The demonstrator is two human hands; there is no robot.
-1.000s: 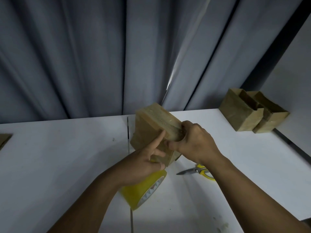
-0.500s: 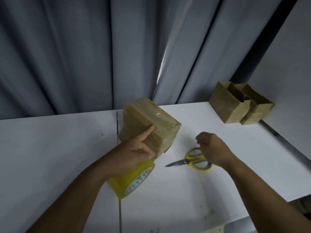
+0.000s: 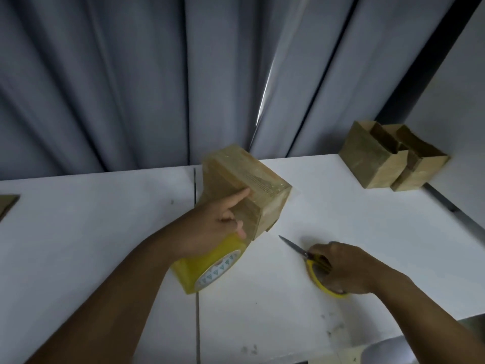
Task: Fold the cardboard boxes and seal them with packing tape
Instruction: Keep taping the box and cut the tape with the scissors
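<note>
Where the smooth white table (image 3: 105,232) meets a pleated grey curtain (image 3: 105,74), items lie as follows. Cardboard box (image 3: 236,169): brown, rectangular, closed, glossy with clear tape, tilted at table centre. Tape roll (image 3: 207,269): yellow-tinted thick ring with a printed white core, directly under the box. Scissors (image 3: 301,250): steel blades, yellow loop handles, flat on the table right of the roll. Open boxes (image 3: 375,166): two, matt brown, side by side, far right. Left hand (image 3: 212,227): index finger straight along the box's side, other fingers curled against its near face, holding it; grip on the roll cannot be told. Right hand (image 3: 349,269): palm down, fingers curled round the scissor handles.
</note>
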